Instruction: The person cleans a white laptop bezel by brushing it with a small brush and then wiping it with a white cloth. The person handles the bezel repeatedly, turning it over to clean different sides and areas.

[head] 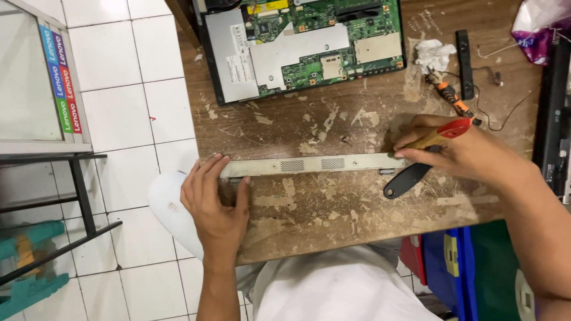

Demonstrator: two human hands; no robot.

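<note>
Table: a worn wooden table [333, 220] fills the middle of the frame, its top scarred with pale patches where the finish has flaked off.
Floor: white tiles [119, 107] run down the left side of the frame.
Room: a glass-fronted cabinet [30, 77] with a coloured strip stands at upper left, on a black metal frame [80, 196]; a teal object sits at lower left.
Strip: a long, thin silver metal strip [309, 164] with two mesh grilles lies flat across the middle of the table.
Left hand: the left hand [215, 199] lies open, fingers spread, pressing on the strip's left end at the table edge.
Right hand: the right hand [458, 151] is closed around a tool with a red and yellow handle [443, 134], at the strip's right end.
Black handle: a black handle [407, 180] lies just below the right hand.
Laptop: an opened laptop [303, 44] with its circuit board bare sits at the top centre.
Other bits: an orange screwdriver [452, 98], a crumpled tissue [434, 54] and a black bar [464, 62] lie at upper right.
Hard to see: the tool's tip is hidden by the fingers; the laptop's top is cut off by the frame; the thing along the right edge is only partly in view.
</note>
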